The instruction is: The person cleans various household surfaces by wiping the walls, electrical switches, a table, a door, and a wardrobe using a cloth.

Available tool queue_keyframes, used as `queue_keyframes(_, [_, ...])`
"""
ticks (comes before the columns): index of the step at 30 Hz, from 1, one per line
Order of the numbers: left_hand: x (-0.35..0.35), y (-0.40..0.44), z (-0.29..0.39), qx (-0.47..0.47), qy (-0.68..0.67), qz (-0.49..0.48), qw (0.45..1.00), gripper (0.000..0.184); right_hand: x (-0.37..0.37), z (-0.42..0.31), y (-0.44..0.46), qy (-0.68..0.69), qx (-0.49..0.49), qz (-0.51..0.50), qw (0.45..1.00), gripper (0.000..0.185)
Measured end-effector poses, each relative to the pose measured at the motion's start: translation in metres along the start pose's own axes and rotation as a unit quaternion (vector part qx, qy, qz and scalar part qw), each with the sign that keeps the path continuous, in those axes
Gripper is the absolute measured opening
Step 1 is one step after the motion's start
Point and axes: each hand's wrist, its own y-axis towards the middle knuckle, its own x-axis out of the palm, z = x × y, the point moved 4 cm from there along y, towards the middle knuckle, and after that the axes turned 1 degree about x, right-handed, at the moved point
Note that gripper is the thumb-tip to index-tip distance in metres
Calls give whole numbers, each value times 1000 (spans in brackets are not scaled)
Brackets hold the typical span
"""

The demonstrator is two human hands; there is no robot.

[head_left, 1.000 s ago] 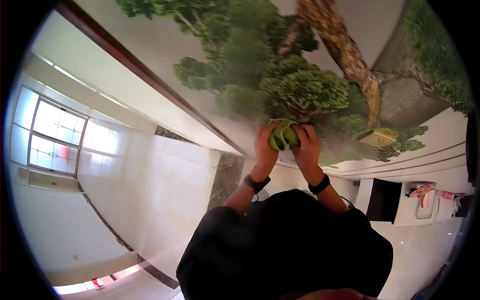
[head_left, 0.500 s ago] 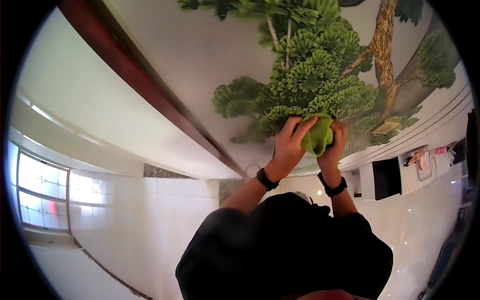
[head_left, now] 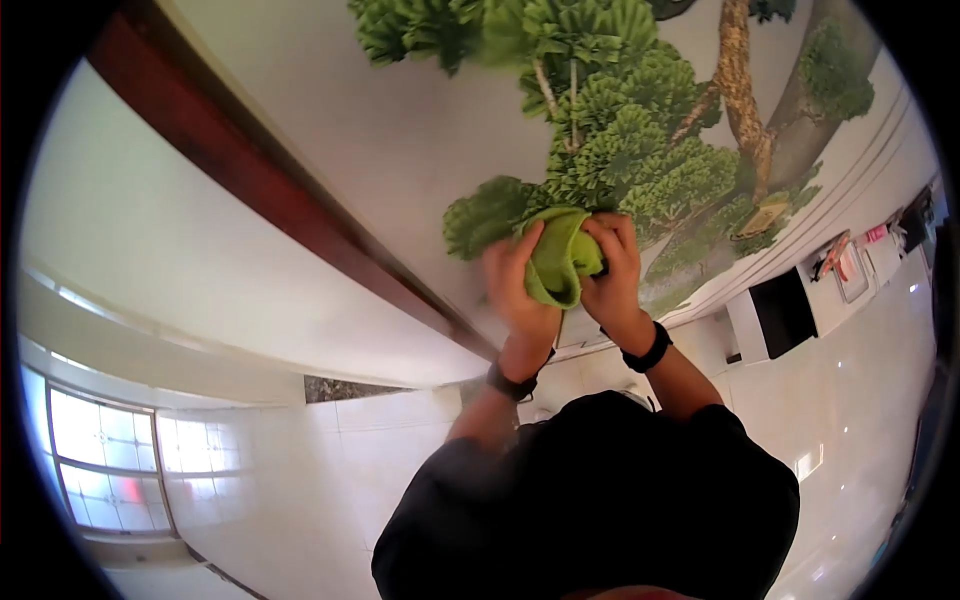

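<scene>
A folded green cloth [head_left: 556, 262] is bunched between my two hands, in front of a wall mural [head_left: 640, 150] of a pine tree. My left hand [head_left: 517, 285] grips the cloth's left side, thumb over its top edge; its outer fingers are blurred. My right hand [head_left: 614, 268] holds the right side, fingers curled around it. Whether the cloth touches the mural's surface is hard to tell. Both wrists wear dark bands.
A dark red wooden trim [head_left: 270, 190] runs diagonally along the left of the mural. A white cabinet with a black panel [head_left: 783, 313] stands at the right. A window [head_left: 105, 455] is at the lower left, and glossy pale floor [head_left: 370, 450] lies below.
Both hands and the green cloth have moved left across the mural. The cloth has been turned or refolded between them, and the camera view has tilted.
</scene>
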Motion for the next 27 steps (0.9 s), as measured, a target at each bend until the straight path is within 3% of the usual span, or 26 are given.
queue_keyframes(1, [5, 9, 6, 20, -8, -2, 1000, 49, -9, 1, 7, -26, -10, 17, 999, 58])
queue_keyframes(4, [39, 13, 20, 22, -10, -57, 998, 55, -40, 16, 12, -90, -48, 69, 992, 57])
queue_keyframes(8, [74, -9, 22, 25, -63, -124, 990, 62, -65, 50, -14, -126, 7, 69, 990, 55])
queue_keyframes(13, [83, -75, -24, 6, -26, -188, 982, 63, -56, 79, -67, -133, 43, 34, 990, 47])
queue_keyframes(17, [64, -80, -35, -40, -52, -180, 981, 65, -49, 84, -63, -98, 29, 20, 995, 47])
queue_keyframes(22, [36, -1, 14, 15, -39, -121, 992, 66, -51, 27, 6, -113, -81, 39, 989, 50])
queue_keyframes(27, [19, 61, 46, 64, -76, -33, 995, 64, -45, -23, 64, -83, -120, 85, 986, 49])
